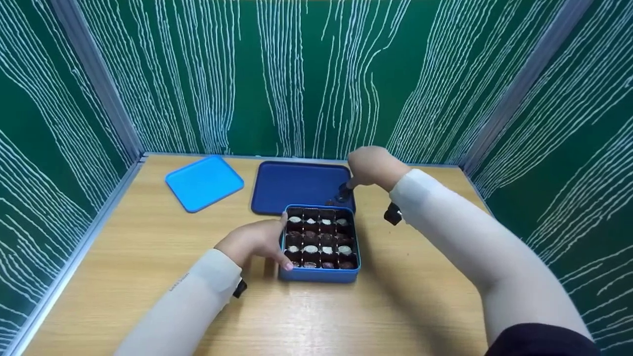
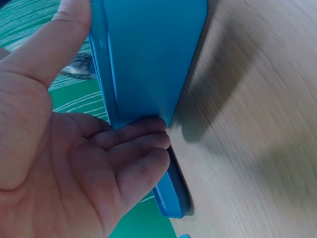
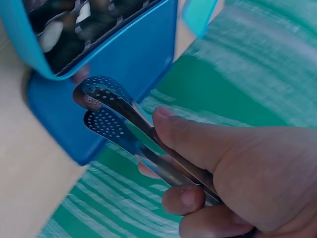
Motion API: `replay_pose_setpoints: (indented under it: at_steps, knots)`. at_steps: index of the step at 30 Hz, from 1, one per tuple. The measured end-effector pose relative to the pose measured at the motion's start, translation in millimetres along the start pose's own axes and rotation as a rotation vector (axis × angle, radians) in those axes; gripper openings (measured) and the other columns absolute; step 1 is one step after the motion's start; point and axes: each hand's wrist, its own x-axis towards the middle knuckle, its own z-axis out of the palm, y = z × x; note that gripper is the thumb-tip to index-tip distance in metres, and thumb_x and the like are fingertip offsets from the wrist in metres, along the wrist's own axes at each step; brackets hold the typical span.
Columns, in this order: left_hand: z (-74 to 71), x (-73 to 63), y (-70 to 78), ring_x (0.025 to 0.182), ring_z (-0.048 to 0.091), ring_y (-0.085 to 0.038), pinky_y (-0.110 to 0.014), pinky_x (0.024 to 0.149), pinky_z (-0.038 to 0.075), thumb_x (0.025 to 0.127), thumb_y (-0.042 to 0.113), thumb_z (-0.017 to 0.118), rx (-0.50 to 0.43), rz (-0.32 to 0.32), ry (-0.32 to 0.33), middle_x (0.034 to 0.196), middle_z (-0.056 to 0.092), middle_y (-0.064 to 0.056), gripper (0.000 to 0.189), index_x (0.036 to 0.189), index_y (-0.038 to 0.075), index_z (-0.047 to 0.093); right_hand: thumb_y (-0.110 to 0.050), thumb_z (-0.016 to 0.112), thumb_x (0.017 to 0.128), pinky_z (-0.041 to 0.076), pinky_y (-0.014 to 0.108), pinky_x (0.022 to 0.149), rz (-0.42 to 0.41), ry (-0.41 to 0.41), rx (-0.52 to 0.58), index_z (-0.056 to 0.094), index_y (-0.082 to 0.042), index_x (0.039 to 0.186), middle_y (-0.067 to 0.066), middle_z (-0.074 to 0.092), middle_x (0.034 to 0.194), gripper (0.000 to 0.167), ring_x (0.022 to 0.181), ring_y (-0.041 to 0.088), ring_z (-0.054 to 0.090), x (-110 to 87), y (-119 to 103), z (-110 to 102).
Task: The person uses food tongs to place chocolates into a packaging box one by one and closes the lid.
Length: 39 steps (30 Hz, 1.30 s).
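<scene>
A blue box (image 1: 319, 276) with dividers holds rows of dark and white-topped chocolates (image 1: 310, 249). My left hand (image 1: 262, 240) holds the box by its left side, with the thumb at the near corner. In the left wrist view, bent fingers (image 2: 141, 148) touch the box wall (image 2: 148, 54). Behind the box, my right hand (image 1: 371, 165) grips metal tongs (image 3: 166, 168) with perforated ends above the dark blue tray (image 1: 299, 183). A brown chocolate (image 3: 92, 102) shows at the tong ends; I cannot tell whether they pinch it. Another brown piece is partly hidden by the box rim.
At the back left of the wooden table (image 1: 133, 237) lies a light blue lid or tray (image 1: 205, 183). Green walls (image 1: 316, 74) with white streaks stand at the back and both sides. The dark blue tray sits right behind the box, near the back wall.
</scene>
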Motion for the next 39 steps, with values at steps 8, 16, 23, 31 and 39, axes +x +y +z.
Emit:
replay_pose_setpoints:
  at_steps: [8,16,23,31,39]
  knots:
    - [-0.4,-0.7,1.3,0.168,0.043,-0.039,-0.055,0.14,0.037,0.076,0.043,0.106,-0.024,-0.001,-0.006,0.185,0.033,-0.021,0.156,0.183,0.009,-0.002,-0.06,0.085,0.097,0.054,0.031,0.06,-0.154,-0.024,-0.094,0.068,-0.016,0.077,-0.007,0.058,0.067,0.052,0.063,0.013,0.053,-51.1,-41.5,-28.0]
    - [-1.8,-1.4,0.3,0.171,0.039,-0.037,-0.054,0.142,0.033,0.077,0.046,0.106,0.0,0.013,0.004,0.186,0.031,-0.021,0.156,0.182,0.004,-0.001,-0.076,0.084,0.086,0.061,0.034,0.062,-0.324,-0.111,-0.122,0.071,-0.015,0.077,-0.007,0.063,0.066,0.063,0.059,0.012,0.054,-70.5,-89.9,-13.7]
    - [-0.4,-1.0,1.9,0.17,0.04,-0.038,-0.056,0.141,0.033,0.076,0.046,0.106,0.001,0.011,0.004,0.186,0.032,-0.02,0.156,0.182,0.007,-0.001,-0.061,0.089,0.093,0.067,0.039,0.072,-0.349,-0.121,-0.163,0.076,-0.013,0.092,-0.003,0.073,0.077,0.05,0.066,0.014,0.062,-69.5,-109.9,-0.5]
    - [-0.2,-1.7,3.6,0.169,0.042,-0.038,-0.056,0.141,0.033,0.076,0.041,0.107,-0.032,0.019,-0.001,0.185,0.034,-0.019,0.157,0.182,0.007,-0.004,-0.059,0.092,0.091,0.068,0.042,0.077,-0.332,-0.141,-0.18,0.077,-0.013,0.093,-0.001,0.076,0.083,0.049,0.071,0.016,0.065,-73.5,-119.7,-7.4]
    - [-0.6,-0.3,2.7,0.166,0.046,-0.037,-0.056,0.139,0.038,0.076,0.043,0.107,-0.013,0.006,-0.002,0.183,0.039,-0.02,0.156,0.183,0.008,-0.002,-0.067,0.093,0.087,0.069,0.043,0.075,-0.351,-0.125,-0.192,0.075,-0.014,0.091,-0.004,0.07,0.077,0.056,0.068,0.015,0.056,-76.0,-122.2,-3.3]
